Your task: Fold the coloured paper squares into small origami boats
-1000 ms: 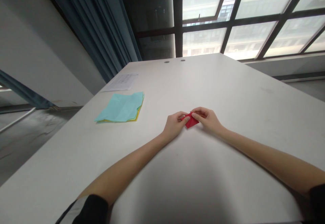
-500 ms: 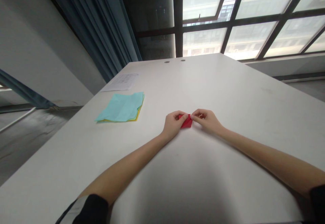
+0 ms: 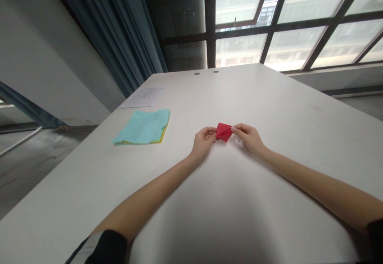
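Note:
A small folded red paper (image 3: 224,132) is held between my two hands, just over the middle of the white table (image 3: 197,200). It looks diamond-shaped, with a crease running across it. My left hand (image 3: 204,141) pinches its left corner between thumb and fingers. On the other side, my right hand (image 3: 247,136) grips the right corner with thumb and index finger. The fingertips cover both corners.
Left of my hands lies a stack of light-blue sheets (image 3: 145,126) with yellow edges showing underneath. Behind it is a white printed sheet (image 3: 143,97). A blue curtain (image 3: 116,28) and windows (image 3: 241,48) stand beyond the table.
The red paper has been raised and turned, so more of its face shows as a diamond. My hands have moved slightly apart, the right one a little up and rightward.

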`<act>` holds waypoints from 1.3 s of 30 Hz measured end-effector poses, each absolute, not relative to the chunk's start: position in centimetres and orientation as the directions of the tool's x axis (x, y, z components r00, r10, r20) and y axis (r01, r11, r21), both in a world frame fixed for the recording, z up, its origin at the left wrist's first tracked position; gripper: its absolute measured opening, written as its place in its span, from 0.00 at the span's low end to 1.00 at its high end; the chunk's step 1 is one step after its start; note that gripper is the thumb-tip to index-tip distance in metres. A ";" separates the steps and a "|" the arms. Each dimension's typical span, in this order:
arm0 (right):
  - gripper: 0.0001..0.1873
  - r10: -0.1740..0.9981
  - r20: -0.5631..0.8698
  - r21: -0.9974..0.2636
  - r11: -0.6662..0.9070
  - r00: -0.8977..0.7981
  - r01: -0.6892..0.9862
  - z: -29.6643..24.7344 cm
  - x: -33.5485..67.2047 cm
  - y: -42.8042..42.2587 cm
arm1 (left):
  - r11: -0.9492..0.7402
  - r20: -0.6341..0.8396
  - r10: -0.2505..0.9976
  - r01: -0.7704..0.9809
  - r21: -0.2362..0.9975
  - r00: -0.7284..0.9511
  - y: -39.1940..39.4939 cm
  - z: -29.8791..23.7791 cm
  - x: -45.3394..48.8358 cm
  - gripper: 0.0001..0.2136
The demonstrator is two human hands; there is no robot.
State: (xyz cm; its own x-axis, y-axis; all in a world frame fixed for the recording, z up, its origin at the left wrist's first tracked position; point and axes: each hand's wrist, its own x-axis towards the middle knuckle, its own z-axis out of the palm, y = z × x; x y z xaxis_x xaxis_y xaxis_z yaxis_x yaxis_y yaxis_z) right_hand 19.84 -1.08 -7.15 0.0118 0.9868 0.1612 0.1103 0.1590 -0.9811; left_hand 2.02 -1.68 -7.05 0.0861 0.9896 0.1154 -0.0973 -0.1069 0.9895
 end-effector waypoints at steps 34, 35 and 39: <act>0.13 0.933 0.253 -0.937 0.302 -0.256 0.174 -6.7 19.5 -1.8 | -0.054 0.139 0.960 -0.325 0.944 0.244 -2.2 -6.6 2.3 0.20; 0.12 0.931 0.250 -0.934 0.304 -0.266 0.187 -6.8 19.5 -1.8 | -0.038 0.129 0.960 -0.337 0.941 0.250 -2.2 -6.6 2.4 0.21; 0.11 0.926 0.291 -0.878 0.358 -0.241 0.317 -6.9 19.6 -1.5 | -0.001 0.090 0.966 -0.345 0.939 0.242 -2.2 -6.6 2.5 0.23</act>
State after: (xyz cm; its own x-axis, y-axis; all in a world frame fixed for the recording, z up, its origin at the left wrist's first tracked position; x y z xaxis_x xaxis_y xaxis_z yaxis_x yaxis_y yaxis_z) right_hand 19.61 -1.48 -6.86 -0.2412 0.9260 0.2906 0.3167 0.3581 -0.8783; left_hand 2.45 -2.19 -6.65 0.2419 0.9661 0.0904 -0.3451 -0.0014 0.9385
